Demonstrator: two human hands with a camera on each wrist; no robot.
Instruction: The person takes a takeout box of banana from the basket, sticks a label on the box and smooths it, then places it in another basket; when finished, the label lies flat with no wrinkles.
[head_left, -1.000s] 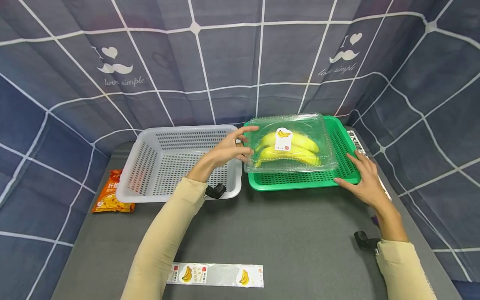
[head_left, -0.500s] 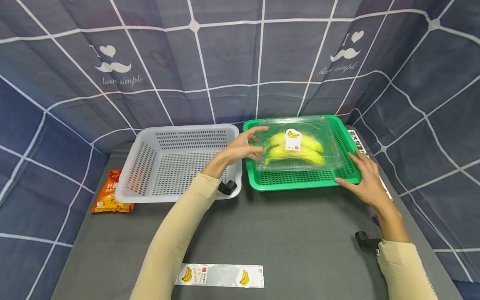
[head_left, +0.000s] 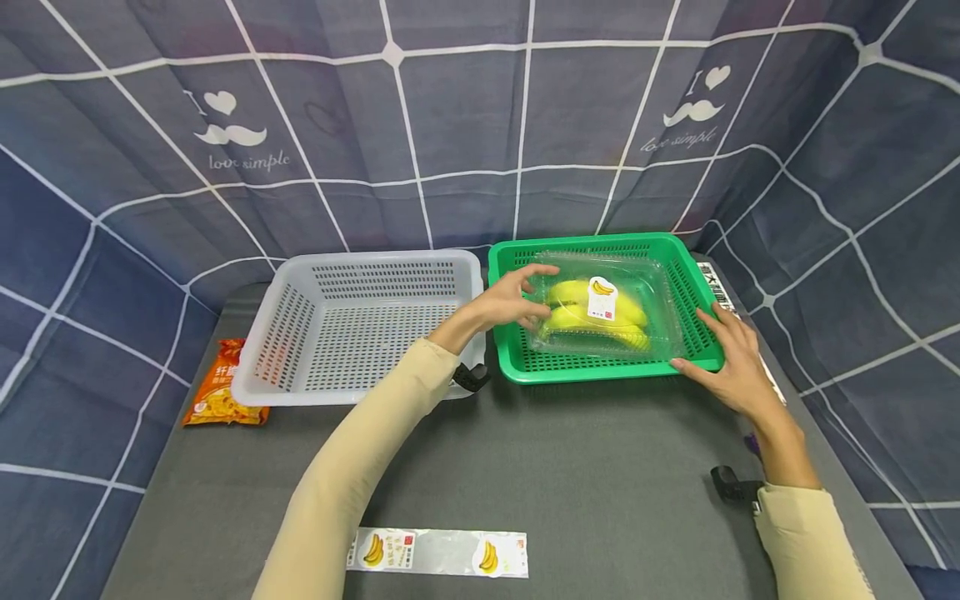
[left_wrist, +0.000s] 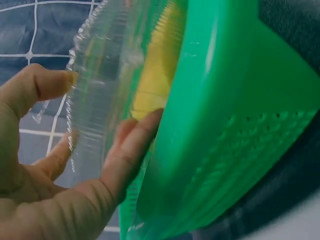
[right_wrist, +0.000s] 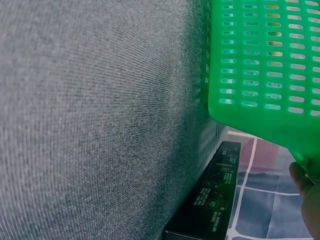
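A clear plastic clamshell box (head_left: 656,321) of yellow bananas (head_left: 581,325), with a white banana sticker (head_left: 602,297) on its lid, lies low inside the green basket (head_left: 585,377). My left hand (head_left: 513,300) grips the box's left end, with fingers spread along its edge. From the left wrist, the thumb (left_wrist: 132,155) shows between the box and the basket's rim. My right hand (head_left: 731,358) holds the basket's near right corner, thumb at the front rim and fingers along the right side. In the right wrist view only one digit (right_wrist: 300,180) shows under the rim.
Left of the green basket stands a white perforated basket (head_left: 360,333), with an orange snack bag (head_left: 225,387) beside it. A strip of banana stickers (head_left: 442,552) lies at the table's front. Behind the right hand is a dark box (right_wrist: 210,195). Grid-patterned curtain (head_left: 465,108) encloses the table.
My left hand has moved right and lowered the banana box from above the green basket's back rim down into it. The right hand has stayed at the corner.
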